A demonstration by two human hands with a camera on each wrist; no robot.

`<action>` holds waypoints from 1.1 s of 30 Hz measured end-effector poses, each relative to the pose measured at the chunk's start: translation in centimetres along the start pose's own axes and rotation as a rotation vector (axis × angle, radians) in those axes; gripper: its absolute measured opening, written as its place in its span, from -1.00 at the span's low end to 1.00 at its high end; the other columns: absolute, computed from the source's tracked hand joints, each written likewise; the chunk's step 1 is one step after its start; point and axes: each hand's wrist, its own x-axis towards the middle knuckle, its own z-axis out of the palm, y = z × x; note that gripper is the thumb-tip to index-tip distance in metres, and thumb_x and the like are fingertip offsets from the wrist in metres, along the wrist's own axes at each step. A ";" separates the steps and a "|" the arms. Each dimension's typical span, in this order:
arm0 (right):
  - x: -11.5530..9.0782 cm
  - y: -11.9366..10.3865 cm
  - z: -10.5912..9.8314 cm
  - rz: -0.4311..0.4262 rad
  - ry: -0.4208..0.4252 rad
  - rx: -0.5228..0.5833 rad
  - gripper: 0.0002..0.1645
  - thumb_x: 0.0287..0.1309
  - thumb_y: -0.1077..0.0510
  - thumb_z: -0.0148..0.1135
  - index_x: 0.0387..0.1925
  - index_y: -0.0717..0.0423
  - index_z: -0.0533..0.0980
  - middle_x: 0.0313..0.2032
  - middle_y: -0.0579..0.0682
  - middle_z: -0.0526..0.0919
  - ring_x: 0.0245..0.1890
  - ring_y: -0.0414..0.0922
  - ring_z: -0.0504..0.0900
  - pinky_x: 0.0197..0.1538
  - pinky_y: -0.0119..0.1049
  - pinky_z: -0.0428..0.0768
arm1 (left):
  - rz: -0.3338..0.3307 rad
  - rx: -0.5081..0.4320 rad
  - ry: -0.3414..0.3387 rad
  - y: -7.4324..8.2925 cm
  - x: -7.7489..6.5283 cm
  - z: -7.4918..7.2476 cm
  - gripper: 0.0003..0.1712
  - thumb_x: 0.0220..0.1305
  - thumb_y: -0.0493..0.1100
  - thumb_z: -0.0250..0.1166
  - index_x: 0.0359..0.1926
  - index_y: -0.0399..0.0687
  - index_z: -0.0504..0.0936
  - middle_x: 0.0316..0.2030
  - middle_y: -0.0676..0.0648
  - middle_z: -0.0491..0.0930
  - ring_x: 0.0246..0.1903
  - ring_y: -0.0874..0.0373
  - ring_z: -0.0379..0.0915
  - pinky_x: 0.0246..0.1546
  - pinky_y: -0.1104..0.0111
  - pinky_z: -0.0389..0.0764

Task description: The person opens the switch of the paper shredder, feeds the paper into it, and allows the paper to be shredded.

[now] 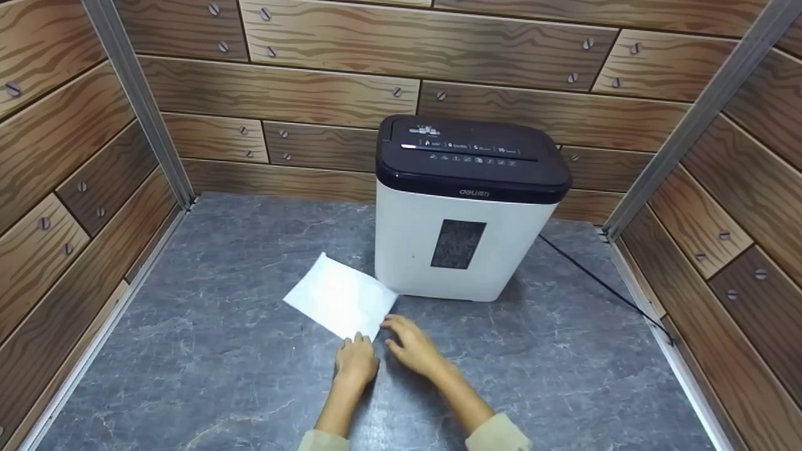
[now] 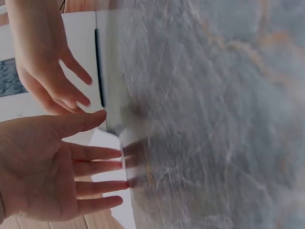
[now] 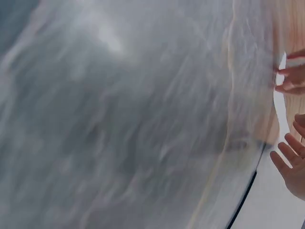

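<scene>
A white sheet of paper (image 1: 341,297) lies flat on the dark marbled tabletop (image 1: 250,376), left of the shredder. My left hand (image 1: 356,361) has its fingertips on the sheet's near edge, and in the left wrist view the fingers of that hand (image 2: 47,167) are straight. To its right, my right hand (image 1: 413,346) reaches with extended fingers to the sheet's right-hand corner. Spread fingers of the right hand (image 3: 294,167) show at the edge of the right wrist view, beside a sliver of the paper (image 3: 280,102).
A white paper shredder (image 1: 407,250) with a dark lid (image 1: 476,172) stands behind the hands, to the right of the sheet. Its black cord (image 1: 601,285) runs right across the tabletop. Wood-patterned walls (image 1: 282,94) enclose the back and sides.
</scene>
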 end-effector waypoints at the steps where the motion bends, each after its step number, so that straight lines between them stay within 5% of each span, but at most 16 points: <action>1: 0.1 -0.2 0.3 -0.008 -0.024 -0.026 -0.61 0.08 0.26 0.19 0.00 0.22 0.47 0.10 0.14 0.44 0.12 0.07 0.38 0.14 -0.05 0.36 | 0.014 0.002 -0.007 -0.1 -0.2 -0.1 -0.55 0.07 -0.13 0.34 -0.08 -0.36 0.53 -0.11 -0.23 0.50 -0.13 -0.14 0.42 -0.13 0.08 0.50; 9: 0.3 -0.7 1.4 -0.069 -0.157 -0.239 -0.58 0.10 0.17 0.20 0.03 0.16 0.49 0.13 0.13 0.43 0.15 0.18 0.33 0.14 0.01 0.35 | 0.080 -0.073 -0.015 -0.7 -0.4 -0.5 -0.56 0.06 -0.12 0.36 -0.09 -0.34 0.56 -0.19 -0.20 0.53 -0.17 -0.12 0.45 -0.23 0.06 0.54; 13: -0.1 -0.7 0.9 -0.104 -0.152 -0.260 -0.64 0.08 0.16 0.22 -0.04 0.13 0.54 0.05 0.10 0.49 0.06 0.11 0.43 0.11 -0.07 0.40 | 0.062 -0.118 0.052 -1.5 0.7 0.0 -0.57 0.05 -0.12 0.37 -0.13 -0.34 0.56 -0.23 -0.23 0.53 -0.19 -0.14 0.45 -0.26 0.05 0.54; 17: -0.9 -0.7 -0.2 -0.110 -0.156 -0.261 -0.74 0.04 0.17 0.24 -0.17 0.07 0.60 -0.07 0.04 0.56 -0.11 0.01 0.50 -0.05 -0.17 0.49 | -0.030 -0.148 0.134 -2.8 2.2 0.8 -0.48 0.00 -0.15 0.39 -0.07 -0.40 0.50 -0.11 -0.34 0.47 -0.05 -0.23 0.37 -0.06 0.03 0.44; 22: -2.4 -1.0 -1.3 -0.038 -0.192 -0.230 -0.85 0.05 0.14 0.26 -0.29 0.01 0.63 -0.25 -0.08 0.55 -0.28 -0.02 0.49 -0.32 -0.18 0.54 | -0.178 -0.175 0.133 -4.1 3.5 1.3 -0.24 -0.02 -0.10 0.40 0.12 -0.47 0.34 0.14 -0.49 0.22 0.17 -0.35 0.09 0.17 -0.04 0.18; 33: -3.5 -1.8 -2.4 0.051 -0.200 -0.313 -0.82 -0.17 0.13 0.38 -0.41 -0.03 0.57 -0.39 -0.13 0.45 -0.42 -0.11 0.40 -0.59 -0.33 0.39 | -0.301 -0.231 0.221 -3.4 4.6 1.3 -0.26 -0.06 -0.13 0.44 0.07 -0.47 0.35 -0.08 -0.40 0.33 0.01 -0.24 0.22 -0.03 0.01 0.36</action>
